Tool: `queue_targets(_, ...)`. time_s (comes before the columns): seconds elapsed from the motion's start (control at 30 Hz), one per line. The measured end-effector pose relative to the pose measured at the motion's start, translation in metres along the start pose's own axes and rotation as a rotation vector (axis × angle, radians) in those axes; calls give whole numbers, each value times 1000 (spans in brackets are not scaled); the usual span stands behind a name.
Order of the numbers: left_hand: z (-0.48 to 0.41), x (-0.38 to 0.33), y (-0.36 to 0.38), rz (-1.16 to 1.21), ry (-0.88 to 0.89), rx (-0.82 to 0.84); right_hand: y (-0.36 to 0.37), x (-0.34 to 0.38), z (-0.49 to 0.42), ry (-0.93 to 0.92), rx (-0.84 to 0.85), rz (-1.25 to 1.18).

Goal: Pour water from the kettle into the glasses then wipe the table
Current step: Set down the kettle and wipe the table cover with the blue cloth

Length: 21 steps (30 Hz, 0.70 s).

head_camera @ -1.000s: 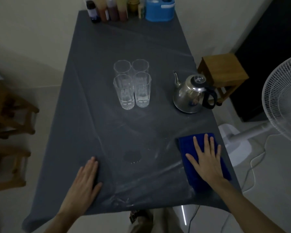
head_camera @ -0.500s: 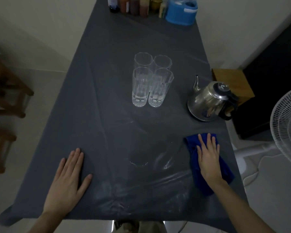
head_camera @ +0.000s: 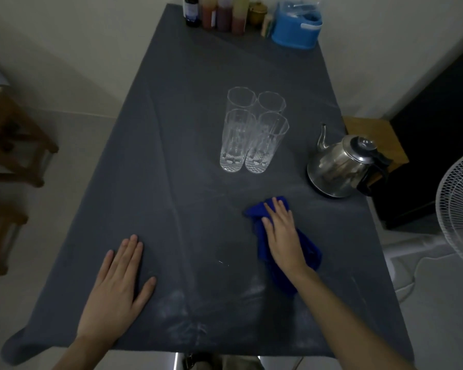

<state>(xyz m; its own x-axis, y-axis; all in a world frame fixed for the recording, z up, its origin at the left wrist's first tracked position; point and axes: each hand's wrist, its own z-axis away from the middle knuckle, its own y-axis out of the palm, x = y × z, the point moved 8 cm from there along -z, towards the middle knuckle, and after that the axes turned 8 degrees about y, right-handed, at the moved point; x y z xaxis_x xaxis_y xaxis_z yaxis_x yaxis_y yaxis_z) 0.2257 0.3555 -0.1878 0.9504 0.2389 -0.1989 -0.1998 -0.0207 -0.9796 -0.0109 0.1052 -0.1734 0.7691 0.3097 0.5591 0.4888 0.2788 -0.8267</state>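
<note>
We are in the wiping step: the table (head_camera: 171,129) carries four glasses (head_camera: 253,129) near the steel kettle (head_camera: 337,166). Our left hand (head_camera: 115,287) lies flat, fingers apart, empty; our right hand (head_camera: 282,233) presses the blue cloth (head_camera: 309,247), next likely toward the droplets (head_camera: 223,263).

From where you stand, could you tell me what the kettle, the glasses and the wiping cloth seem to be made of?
Kettle: polished metal, probably stainless steel, mirror reflections; dark handle, likely plastic.
Glasses: clear ribbed glass, see-through, though clear plastic is possible.
Cloth: soft blue fabric, perhaps microfibre, bunching under the right hand.
</note>
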Motion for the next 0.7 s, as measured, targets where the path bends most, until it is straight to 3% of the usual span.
queue_targets(0.3,0,0,-2,5,-4,7,31,43,42,-106,92,-135)
queue_targets(0.4,-1,0,-3,7,-9,10,36,47,59,-194,119,-35)
queue_targets(0.53,1,2,-2,25,-16,14,42,37,88,-442,180,264)
queue_targets(0.7,1,2,-1,34,-17,18,20,-4,109,-432,267,375)
